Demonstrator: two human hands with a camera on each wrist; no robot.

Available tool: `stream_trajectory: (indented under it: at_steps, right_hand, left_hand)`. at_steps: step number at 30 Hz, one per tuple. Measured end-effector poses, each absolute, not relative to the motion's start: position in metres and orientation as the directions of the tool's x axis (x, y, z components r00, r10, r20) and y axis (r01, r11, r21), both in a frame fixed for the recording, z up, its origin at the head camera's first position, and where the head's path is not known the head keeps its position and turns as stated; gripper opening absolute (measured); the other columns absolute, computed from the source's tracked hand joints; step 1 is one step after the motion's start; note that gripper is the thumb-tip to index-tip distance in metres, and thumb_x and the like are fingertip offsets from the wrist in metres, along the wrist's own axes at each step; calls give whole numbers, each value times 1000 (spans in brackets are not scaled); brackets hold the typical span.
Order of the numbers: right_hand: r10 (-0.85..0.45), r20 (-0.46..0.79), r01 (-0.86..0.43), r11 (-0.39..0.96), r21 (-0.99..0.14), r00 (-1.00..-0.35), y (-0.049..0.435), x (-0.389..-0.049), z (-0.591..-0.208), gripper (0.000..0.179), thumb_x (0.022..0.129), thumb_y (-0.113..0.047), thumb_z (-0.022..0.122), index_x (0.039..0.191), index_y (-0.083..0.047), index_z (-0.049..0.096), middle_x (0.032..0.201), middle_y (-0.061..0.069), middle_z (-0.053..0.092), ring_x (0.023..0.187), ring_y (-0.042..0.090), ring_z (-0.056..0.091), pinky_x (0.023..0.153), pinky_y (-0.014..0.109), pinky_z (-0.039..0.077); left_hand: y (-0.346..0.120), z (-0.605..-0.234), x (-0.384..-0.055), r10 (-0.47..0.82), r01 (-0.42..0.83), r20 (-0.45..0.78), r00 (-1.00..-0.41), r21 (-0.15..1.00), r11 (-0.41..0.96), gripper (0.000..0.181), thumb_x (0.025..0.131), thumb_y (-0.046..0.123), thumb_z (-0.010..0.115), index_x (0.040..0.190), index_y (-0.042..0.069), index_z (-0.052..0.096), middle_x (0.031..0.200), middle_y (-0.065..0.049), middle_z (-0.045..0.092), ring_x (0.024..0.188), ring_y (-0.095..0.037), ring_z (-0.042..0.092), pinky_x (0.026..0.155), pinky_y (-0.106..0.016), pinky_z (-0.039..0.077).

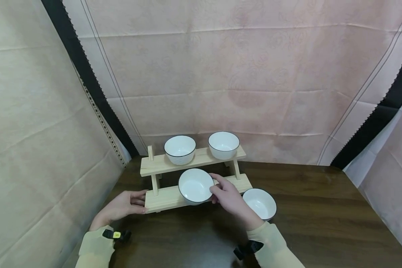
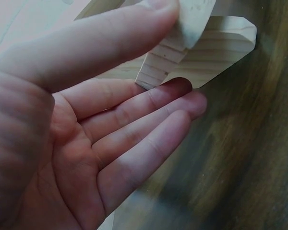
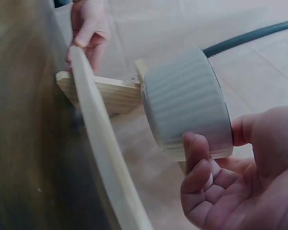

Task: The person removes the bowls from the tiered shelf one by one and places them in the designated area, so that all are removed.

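Observation:
A two-tier wooden shelf rack [image 1: 165, 198] stands on the dark table. My left hand [image 1: 124, 205] grips the left end of its lower board, thumb on one side and fingers on the other, as the left wrist view [image 2: 110, 115] of this hand shows. My right hand [image 1: 228, 197] holds a white bowl [image 1: 195, 185] with a dark rim over the lower board; in the right wrist view thumb and fingers pinch the bowl's ribbed side [image 3: 189, 103]. From these views I cannot tell whether the bowl's base touches the board.
Two similar bowls, a left one [image 1: 180, 149] and a right one [image 1: 223, 145], sit on the upper board [image 1: 201, 158]. Another white bowl [image 1: 259, 203] is on the table [image 1: 321, 208] beside the rack's right end, close to my right forearm. Pale cloth walls [image 1: 238, 74] surround the table.

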State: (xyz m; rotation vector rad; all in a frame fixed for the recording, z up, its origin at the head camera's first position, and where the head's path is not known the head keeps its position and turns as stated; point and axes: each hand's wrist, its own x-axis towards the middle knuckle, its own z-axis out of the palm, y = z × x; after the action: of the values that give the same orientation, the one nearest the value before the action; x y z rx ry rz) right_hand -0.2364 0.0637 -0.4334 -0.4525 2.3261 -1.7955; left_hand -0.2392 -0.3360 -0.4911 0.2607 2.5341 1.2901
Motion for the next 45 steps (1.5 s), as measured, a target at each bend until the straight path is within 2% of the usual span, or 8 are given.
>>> stream_trajectory:
  at_steps: [7,14,17,26,33,40,45]
  right_hand:
    - [-277,22,-91,240,-966,-961,90,-230,-427,42,94,-19,51,135,-29,46,82,11,63,68,26,60,65,42,53]
    - [-290,-29,-54,276,-960,-957,111,-218,-402,45,96,-16,49,139,-20,42,85,11,62,73,29,59,68,35,52]
    - [-289,-5,-86,303,-949,-957,121,-222,-406,45,96,-18,49,140,-20,41,83,11,62,70,28,60,66,33,52]
    - [-285,10,-106,322,-941,-958,145,-235,-423,45,96,-21,49,140,-23,41,81,13,63,69,27,60,69,39,52]
    - [-296,13,-114,327,-938,-955,164,-238,-428,44,97,-22,48,139,-19,40,85,14,63,70,27,60,67,35,52]
    - [-293,30,-132,337,-932,-956,187,-240,-430,45,97,-22,48,140,-14,38,87,15,63,71,28,60,68,41,53]
    - [-268,18,-109,330,-938,-963,204,-241,-430,47,98,-24,47,142,-12,36,91,15,62,72,27,60,67,37,53]
  left_hand:
    - [-334,-490,-240,280,23,-178,-943,806,591,85,72,40,79,141,8,42,124,-9,61,103,-17,64,81,-33,54]
    - [-335,-491,-239,260,14,-179,-949,799,602,84,71,39,79,140,8,43,121,-8,63,101,-17,64,81,-32,54]
    - [-336,-492,-240,254,7,-184,-949,797,604,85,70,40,80,140,8,43,120,-8,63,101,-17,64,82,-33,54]
    - [-336,-492,-239,261,16,-175,-949,802,597,84,71,39,79,140,7,43,122,-8,63,102,-17,64,81,-33,54]
    - [-335,-493,-239,273,27,-168,-947,807,591,82,72,39,79,140,8,43,122,-7,62,102,-17,64,80,-31,54]
    - [-335,-493,-240,283,34,-169,-944,804,594,83,73,39,78,140,6,42,122,-9,62,101,-17,64,79,-30,54]
    - [-336,-492,-239,283,39,-164,-945,802,596,83,73,38,78,140,5,41,122,-10,62,101,-17,64,80,-29,54]
